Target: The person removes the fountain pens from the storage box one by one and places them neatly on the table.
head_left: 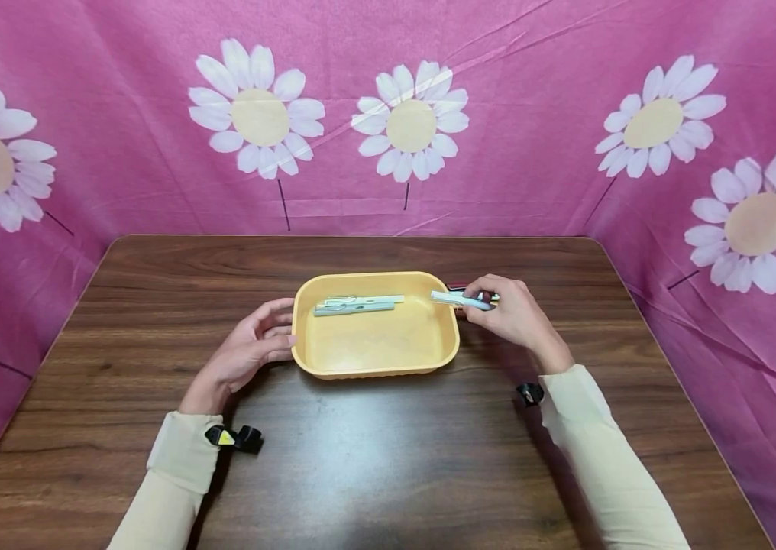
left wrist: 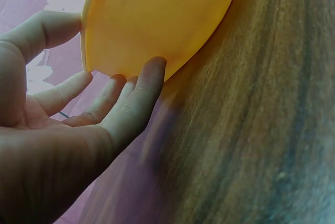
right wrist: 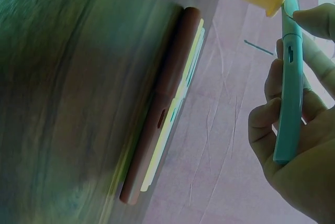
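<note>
A shallow yellow plastic tray (head_left: 381, 370) sits on the table. My left hand (head_left: 248, 344) is at its left end, the extended fingertips touching the outer wall and rim. My right hand (head_left: 515, 313) pinches a capped pale teal pen (right wrist: 290, 98) between thumb and fingers. One end of that pen reaches over the tray's right rim in the head view. Inside the tray, near its back left, a pale green pen (head_left: 360, 308) and a whitish pen (head_left: 388, 299) lie side by side.
In the right wrist view a brown pen (right wrist: 167, 98) lies on the table beside the tray, a yellow pen (right wrist: 166, 143) and a paler one next to it. A brown wood table (head_left: 360, 458) spreads below, with a pink flowered cloth (head_left: 512, 153) behind and at both sides.
</note>
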### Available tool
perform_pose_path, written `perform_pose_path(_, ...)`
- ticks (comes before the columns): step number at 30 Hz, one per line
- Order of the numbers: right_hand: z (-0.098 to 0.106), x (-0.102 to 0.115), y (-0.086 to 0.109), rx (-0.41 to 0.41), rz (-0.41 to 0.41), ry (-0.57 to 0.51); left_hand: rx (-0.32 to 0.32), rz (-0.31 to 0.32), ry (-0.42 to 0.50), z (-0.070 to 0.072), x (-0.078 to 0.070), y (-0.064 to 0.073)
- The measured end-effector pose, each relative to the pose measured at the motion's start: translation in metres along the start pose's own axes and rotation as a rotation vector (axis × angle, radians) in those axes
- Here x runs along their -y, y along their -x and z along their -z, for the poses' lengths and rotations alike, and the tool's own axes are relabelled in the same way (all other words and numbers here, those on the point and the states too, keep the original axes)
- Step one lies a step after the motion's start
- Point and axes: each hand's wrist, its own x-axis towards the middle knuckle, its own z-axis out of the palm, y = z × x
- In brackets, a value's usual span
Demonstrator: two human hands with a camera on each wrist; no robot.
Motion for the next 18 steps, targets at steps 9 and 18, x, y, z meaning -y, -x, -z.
perform_pose_path(9,0.004,-0.006,0.003,-0.026,0.022,0.025,-0.004,0.003,0.001,0.000,0.000,0.000)
perform_pose_path(18,0.012,-0.016,0.009,-0.037,0.012,0.039,-0.007,0.006,0.000,-0.001,0.000,0.001)
